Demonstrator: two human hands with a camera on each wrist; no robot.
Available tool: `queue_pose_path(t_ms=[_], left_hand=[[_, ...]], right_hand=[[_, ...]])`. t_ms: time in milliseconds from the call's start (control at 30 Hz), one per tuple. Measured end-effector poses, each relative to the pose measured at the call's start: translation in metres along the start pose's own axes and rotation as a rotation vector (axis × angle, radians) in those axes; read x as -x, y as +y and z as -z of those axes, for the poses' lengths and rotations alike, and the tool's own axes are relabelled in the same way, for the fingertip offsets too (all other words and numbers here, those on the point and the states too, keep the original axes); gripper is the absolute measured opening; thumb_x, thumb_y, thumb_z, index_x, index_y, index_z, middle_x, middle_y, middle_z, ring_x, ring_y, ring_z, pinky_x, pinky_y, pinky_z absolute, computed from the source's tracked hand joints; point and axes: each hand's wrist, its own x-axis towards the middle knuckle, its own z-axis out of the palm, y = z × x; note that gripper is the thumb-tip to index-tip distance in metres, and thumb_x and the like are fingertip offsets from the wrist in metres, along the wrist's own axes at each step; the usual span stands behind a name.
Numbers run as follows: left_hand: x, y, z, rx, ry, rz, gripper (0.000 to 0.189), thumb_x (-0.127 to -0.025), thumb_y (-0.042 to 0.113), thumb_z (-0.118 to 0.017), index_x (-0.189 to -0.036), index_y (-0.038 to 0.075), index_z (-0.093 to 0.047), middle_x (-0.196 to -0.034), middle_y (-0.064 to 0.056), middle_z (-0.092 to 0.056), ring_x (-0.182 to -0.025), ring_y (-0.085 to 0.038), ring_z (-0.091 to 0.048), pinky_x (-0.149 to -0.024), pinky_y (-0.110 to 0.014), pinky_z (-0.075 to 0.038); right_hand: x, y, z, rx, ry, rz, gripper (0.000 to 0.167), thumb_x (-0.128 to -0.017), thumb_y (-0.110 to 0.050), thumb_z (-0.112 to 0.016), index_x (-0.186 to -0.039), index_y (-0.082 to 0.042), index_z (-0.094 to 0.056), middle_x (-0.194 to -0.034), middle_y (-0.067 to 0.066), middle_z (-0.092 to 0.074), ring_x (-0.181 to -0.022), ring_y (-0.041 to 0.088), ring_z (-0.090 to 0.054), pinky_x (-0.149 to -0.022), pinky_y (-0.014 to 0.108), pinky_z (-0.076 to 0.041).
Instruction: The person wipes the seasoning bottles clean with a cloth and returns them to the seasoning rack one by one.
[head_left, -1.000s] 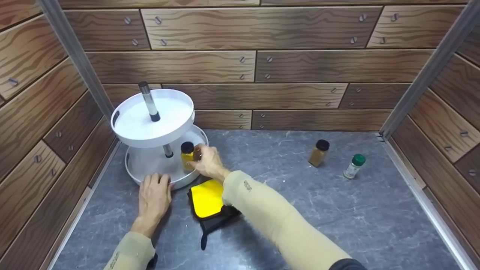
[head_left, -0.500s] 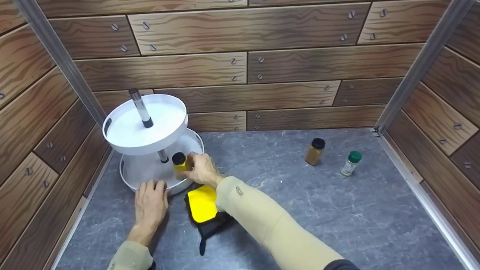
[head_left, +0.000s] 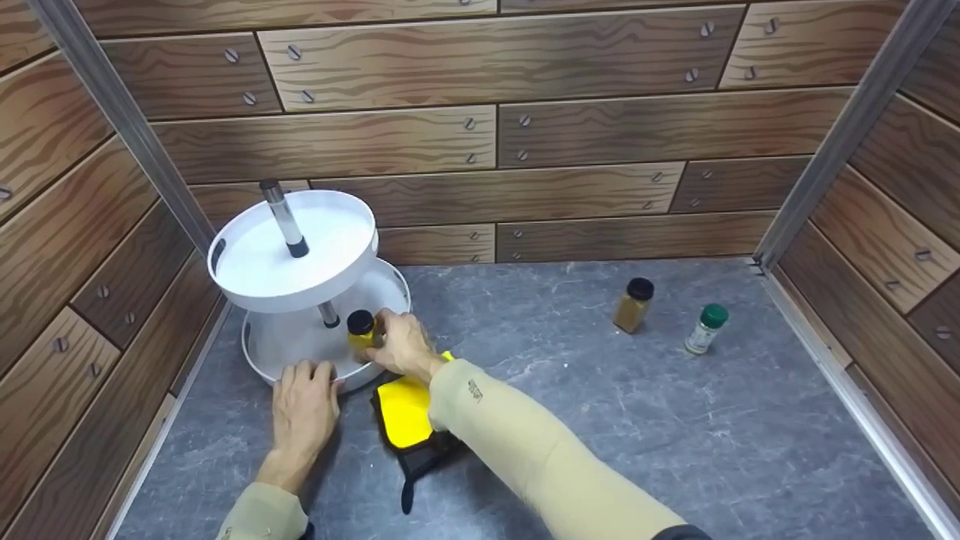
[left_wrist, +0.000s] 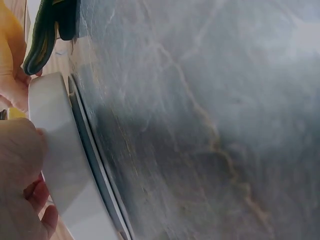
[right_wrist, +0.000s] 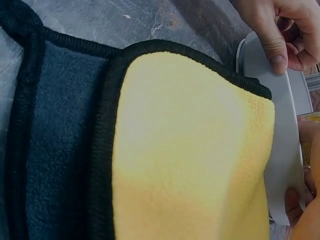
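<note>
A white two-tier tray stand with a central post stands at the left. My right hand grips a spice jar with a black lid and yellow contents, at the right side of the lower tier. Part of the jar is hidden by the fingers. My left hand holds the front rim of the lower tier. In the right wrist view, its thumb lies outside the tray wall and its fingers curl over the rim. Below my right forearm lies a folded yellow and dark cloth.
To the right on the grey marbled tabletop stand a brown spice jar with a black lid and a small green-capped shaker. Wood-patterned walls enclose the back and both sides.
The view has shifted slightly. My right hand and the yellow jar sit slightly lower against the tray than a second ago. My left hand stays on the rim.
</note>
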Motion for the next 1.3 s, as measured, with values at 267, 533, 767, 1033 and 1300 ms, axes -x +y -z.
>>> queue_pose_path(t_ms=[267,533,767,1033,1300], left_hand=[[0.000,0.002,0.002,0.004,-0.024,0.024,0.021,-0.094,0.012,-0.084,-0.097,0.004,-0.066,-0.096,-0.021,-0.066,-0.094,-0.047,-0.061,-0.081,-0.059,-0.051],[-0.003,0.007,0.001,0.015,-0.011,0.006,0.022,-0.093,0.013,-0.085,-0.097,0.004,-0.065,-0.096,-0.021,-0.066,-0.094,-0.048,-0.061,-0.081,-0.060,-0.052],[-0.005,0.006,0.011,0.000,-0.061,0.024,0.020,-0.094,0.013,-0.084,-0.096,0.003,-0.067,-0.095,-0.021,-0.068,-0.094,-0.049,-0.063,-0.081,-0.061,-0.054],[-0.011,0.006,0.017,0.050,-0.016,0.012,0.016,-0.095,0.017,-0.077,-0.093,0.004,-0.067,-0.091,-0.021,-0.070,-0.087,-0.048,-0.065,-0.075,-0.061,-0.055],[-0.019,0.029,0.031,0.072,-0.090,0.047,0.013,-0.097,0.013,-0.075,-0.098,0.000,-0.072,-0.095,-0.024,-0.073,-0.091,-0.050,-0.069,-0.081,-0.062,-0.057]], right_hand=[[0.004,-0.001,0.003,-0.032,-0.055,0.002,0.043,-0.094,-0.038,-0.091,-0.127,-0.016,-0.073,-0.120,0.005,-0.081,-0.107,0.019,-0.073,-0.097,0.035,-0.064],[0.009,0.001,0.021,-0.011,-0.029,0.035,0.050,-0.096,-0.039,-0.088,-0.136,-0.013,-0.073,-0.132,0.009,-0.080,-0.118,0.025,-0.075,-0.106,0.040,-0.063],[0.017,0.001,0.036,0.006,0.020,0.078,0.053,-0.095,-0.037,-0.086,-0.139,-0.011,-0.073,-0.130,0.010,-0.082,-0.119,0.029,-0.077,-0.105,0.041,-0.063],[0.034,0.004,0.062,-0.036,0.013,0.093,0.048,-0.098,-0.035,-0.086,-0.136,-0.008,-0.075,-0.129,0.011,-0.083,-0.116,0.025,-0.077,-0.104,0.036,-0.064],[0.052,0.015,0.090,-0.061,0.006,0.070,0.044,-0.102,-0.031,-0.083,-0.138,-0.007,-0.075,-0.134,0.012,-0.081,-0.125,0.028,-0.076,-0.111,0.037,-0.062]])
